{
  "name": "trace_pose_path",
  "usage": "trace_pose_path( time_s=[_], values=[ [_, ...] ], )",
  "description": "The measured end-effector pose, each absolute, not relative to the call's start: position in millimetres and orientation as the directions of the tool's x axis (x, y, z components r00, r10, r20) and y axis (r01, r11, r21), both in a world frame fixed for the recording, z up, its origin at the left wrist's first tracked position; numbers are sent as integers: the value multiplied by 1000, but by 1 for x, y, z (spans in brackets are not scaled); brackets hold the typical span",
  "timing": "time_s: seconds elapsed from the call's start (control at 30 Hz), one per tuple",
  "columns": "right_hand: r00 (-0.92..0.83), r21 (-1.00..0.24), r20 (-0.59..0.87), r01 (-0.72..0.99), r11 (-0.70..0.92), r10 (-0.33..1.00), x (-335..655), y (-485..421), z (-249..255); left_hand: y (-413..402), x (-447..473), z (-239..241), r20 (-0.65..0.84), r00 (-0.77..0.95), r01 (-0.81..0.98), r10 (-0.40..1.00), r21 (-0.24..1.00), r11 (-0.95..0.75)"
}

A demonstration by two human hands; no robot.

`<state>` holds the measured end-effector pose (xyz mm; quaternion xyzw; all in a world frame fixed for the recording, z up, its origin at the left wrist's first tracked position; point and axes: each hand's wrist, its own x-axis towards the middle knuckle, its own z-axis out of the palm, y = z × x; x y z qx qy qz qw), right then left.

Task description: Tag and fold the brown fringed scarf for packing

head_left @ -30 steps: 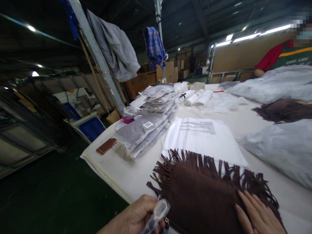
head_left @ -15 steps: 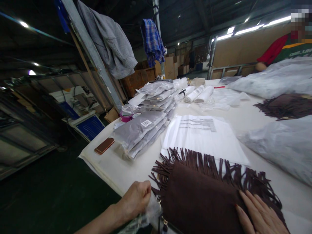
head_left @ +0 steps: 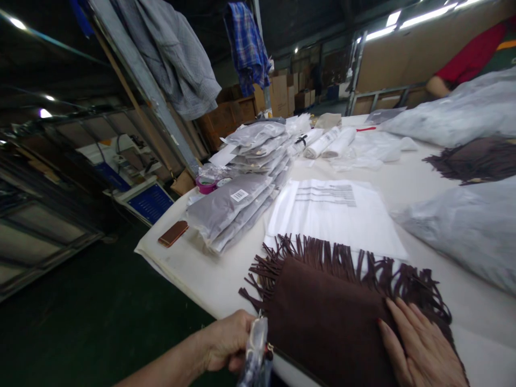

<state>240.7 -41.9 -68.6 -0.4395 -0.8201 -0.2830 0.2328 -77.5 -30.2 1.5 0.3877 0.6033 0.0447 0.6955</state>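
Note:
A dark brown fringed bag lies at the front of the white table, its fringe fanned along the far and left edges. My right hand rests flat on the bag's right part, fingers stretched out. At the bag's near left corner, my left hand is closed on a strip wrapped in clear plastic, probably a strap. Small metal fittings show beside it. What is inside the plastic is blurred. Just beyond the bag lies a flat white printed bag, partly under the fringe.
Grey packages in clear bags are stacked left of centre, near purple tape and a brown phone. Large plastic-covered bundles lie right, with another brown fringed piece. A co-worker's red sleeve shows far right.
My left hand has turned and moved slightly down; the plastic-wrapped strip now hangs in front of its fingers. My right hand stays flat on the bag. The view has shifted a little.

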Motion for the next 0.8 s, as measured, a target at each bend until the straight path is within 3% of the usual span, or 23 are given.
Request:
trace_pose_path(
  time_s=[0.17, 0.3, 0.43, 0.53, 0.7, 0.8],
  values=[
    [-443, 185, 627, 884, 430, 641, 242, -44, -74, -25, -87, 5, -726, 187, 609, 662, 615, 501],
    [-409, 116, 621, 891, 438, 669, 240, -45, -78, -11, -100, 14, -530, 45, 764, 847, 564, 313],
    [-151, -96, 562, 965, 245, 813, 228, -48, -69, -9, -103, 10, -314, -34, 844, 949, 499, 196],
    [-36, -187, 520, 970, 155, 853, 220, -48, -61, -23, -103, 1, -166, -90, 803, 982, 571, 170],
    [-50, -160, 531, 975, 158, 846, 222, -49, -60, -54, -97, -5, -326, -182, 616, 928, 698, 365],
    [-215, -20, 586, 960, 279, 781, 230, -50, -67, -62, -88, -4, -359, -218, 513, 908, 749, 419]
  ],
)
